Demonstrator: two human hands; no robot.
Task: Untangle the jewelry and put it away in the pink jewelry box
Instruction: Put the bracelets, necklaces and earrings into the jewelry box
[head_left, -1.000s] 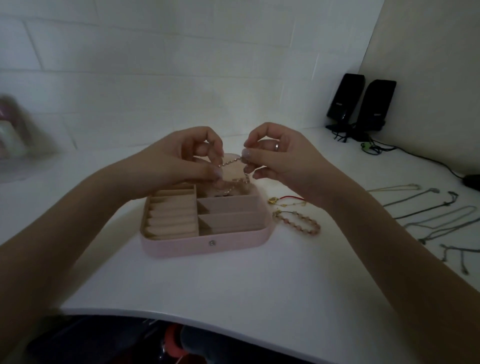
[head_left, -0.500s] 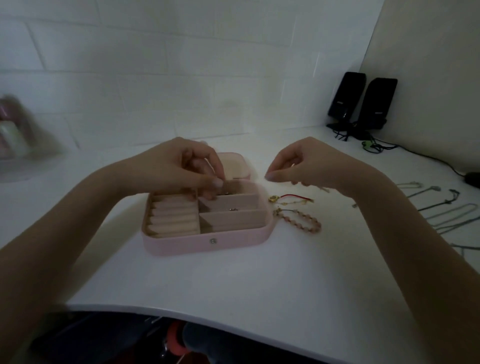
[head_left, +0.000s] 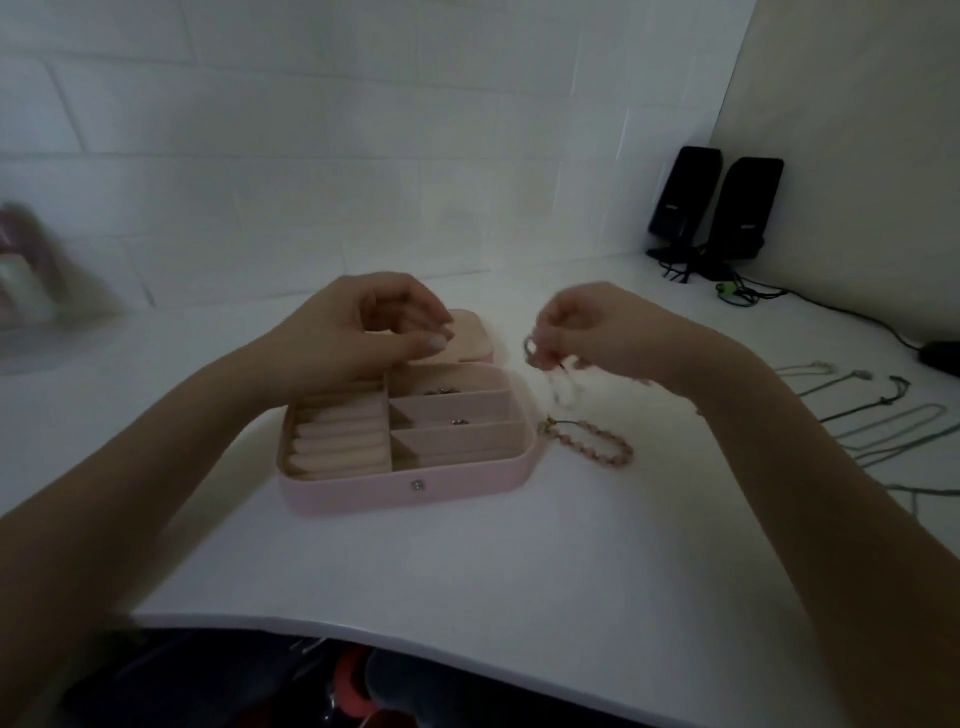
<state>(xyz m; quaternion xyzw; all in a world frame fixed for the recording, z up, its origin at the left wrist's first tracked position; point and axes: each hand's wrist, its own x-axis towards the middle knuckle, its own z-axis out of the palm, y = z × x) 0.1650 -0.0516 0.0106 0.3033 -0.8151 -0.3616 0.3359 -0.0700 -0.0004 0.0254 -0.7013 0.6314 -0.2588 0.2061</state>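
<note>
Head view: the right hand (head_left: 597, 332) pinches a blurred beaded piece (head_left: 545, 358) that dangles beside the open pink jewelry box (head_left: 405, 486). The likely slip is that the hanging end snags the beaded bracelet (head_left: 597, 444) lying on the table (head_left: 467, 571) just right of the box, or knots again, because it swings loose. The left hand (head_left: 363, 332) hovers over the box's back compartments, fingers curled with thumb near fingertips; whether it holds anything cannot be told. Small pieces lie in two right-hand compartments.
</note>
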